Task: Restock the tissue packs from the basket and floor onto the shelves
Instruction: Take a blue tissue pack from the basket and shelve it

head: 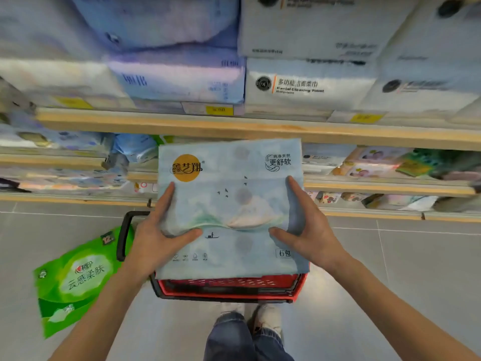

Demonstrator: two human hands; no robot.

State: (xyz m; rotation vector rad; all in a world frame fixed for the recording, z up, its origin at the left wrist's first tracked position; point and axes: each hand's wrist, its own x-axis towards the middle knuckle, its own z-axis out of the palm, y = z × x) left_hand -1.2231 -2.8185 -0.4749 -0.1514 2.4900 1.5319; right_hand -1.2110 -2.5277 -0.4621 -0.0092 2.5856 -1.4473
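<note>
My forearms [104, 308] enter from the bottom corners, cut off by the frame. My left grip [161, 238] and right grip [309, 230] each clamp a side of the soft pale-blue pack [229, 194], thumbs on its face and the other fingers mostly hidden. Held before the blurred shelves [234, 126], it covers most of the red basket [229, 287]. A glossy green pack [75, 277] lies on the floor [390, 256].

Tissue pack [229, 204]: pale blue, printed with an orange disc logo, dark birds and a green-and-white landscape. Green pack [75, 280]: bright green, white ovals. Basket [229, 290]: red, black rim. Shelf edges [234, 126]: light wood. Floor [403, 256]: grey tiles.
</note>
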